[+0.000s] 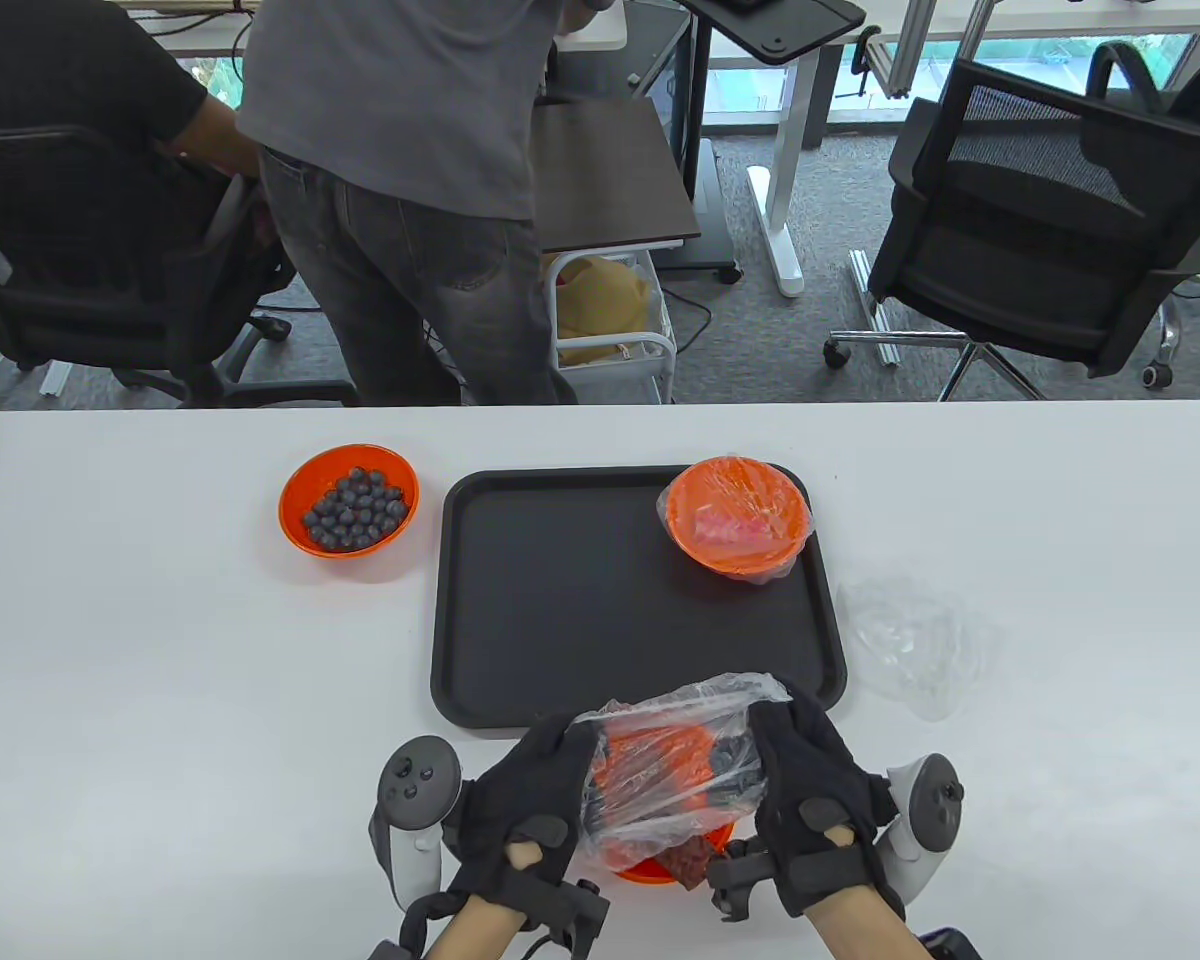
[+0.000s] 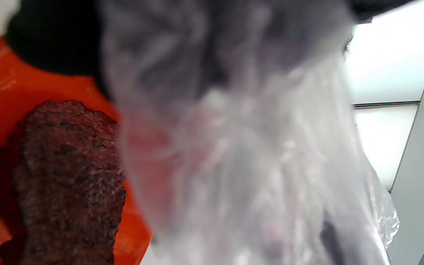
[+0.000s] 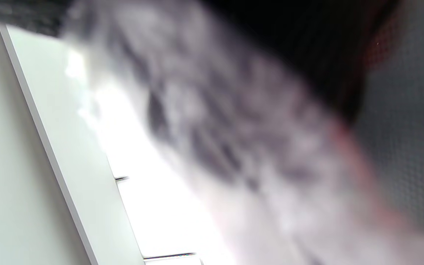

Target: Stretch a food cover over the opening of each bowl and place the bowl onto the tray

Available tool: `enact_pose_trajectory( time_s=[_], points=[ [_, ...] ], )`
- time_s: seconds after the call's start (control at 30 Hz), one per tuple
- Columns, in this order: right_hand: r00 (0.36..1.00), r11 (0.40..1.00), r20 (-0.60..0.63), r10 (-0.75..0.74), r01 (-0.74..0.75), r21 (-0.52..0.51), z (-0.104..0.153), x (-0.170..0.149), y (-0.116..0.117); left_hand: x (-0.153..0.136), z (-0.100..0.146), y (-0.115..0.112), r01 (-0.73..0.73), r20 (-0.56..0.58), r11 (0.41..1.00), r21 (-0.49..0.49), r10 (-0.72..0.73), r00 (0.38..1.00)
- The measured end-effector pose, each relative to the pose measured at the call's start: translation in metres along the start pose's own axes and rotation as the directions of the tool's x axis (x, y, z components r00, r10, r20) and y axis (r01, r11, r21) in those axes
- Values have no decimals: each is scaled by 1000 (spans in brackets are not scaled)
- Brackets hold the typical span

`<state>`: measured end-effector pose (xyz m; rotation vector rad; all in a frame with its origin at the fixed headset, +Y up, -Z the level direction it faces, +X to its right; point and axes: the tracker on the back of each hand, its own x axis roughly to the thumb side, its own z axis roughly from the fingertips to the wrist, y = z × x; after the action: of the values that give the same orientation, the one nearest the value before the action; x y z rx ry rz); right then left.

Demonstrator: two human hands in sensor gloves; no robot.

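Observation:
An orange bowl (image 1: 650,868) with a dark red-brown slab of food (image 2: 68,184) sits at the table's near edge, just in front of the black tray (image 1: 560,600). Both gloved hands hold a clear plastic food cover (image 1: 675,765) spread between them above that bowl: my left hand (image 1: 525,800) grips its left side, my right hand (image 1: 810,790) its right side. The cover (image 2: 241,154) fills both wrist views as a blur. A covered orange bowl (image 1: 738,517) stands in the tray's far right corner. An uncovered orange bowl of blueberries (image 1: 350,510) sits left of the tray.
A second crumpled clear cover (image 1: 915,635) lies on the white table right of the tray. Beyond the far table edge are a standing person (image 1: 410,200), a seated person, a small cart and a black office chair (image 1: 1040,220).

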<state>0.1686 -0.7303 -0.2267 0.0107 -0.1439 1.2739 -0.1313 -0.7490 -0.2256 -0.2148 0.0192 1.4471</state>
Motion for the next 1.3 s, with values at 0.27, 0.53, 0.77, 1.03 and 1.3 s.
enact_pose_trajectory(
  time_s=[0.27,0.53,0.77,1.03,1.3],
  points=[
    [972,972,-34,234,-235,-4,4,1,-3,-1,3,12,-51,0,996,67,51,999],
    [899,899,16,438,-438,0,25,-2,1,-3,22,15,206,-132,968,144,-187,973],
    [829,829,-26,559,-559,1,34,-14,-6,-4,32,0,504,-194,845,179,-472,860],
    [767,768,-56,639,-640,-18,34,-26,-10,-19,30,-9,581,-251,802,141,-539,804],
    [718,718,-73,692,-695,-39,34,-29,-14,-25,31,-13,596,-269,794,121,-552,790]
  ],
)
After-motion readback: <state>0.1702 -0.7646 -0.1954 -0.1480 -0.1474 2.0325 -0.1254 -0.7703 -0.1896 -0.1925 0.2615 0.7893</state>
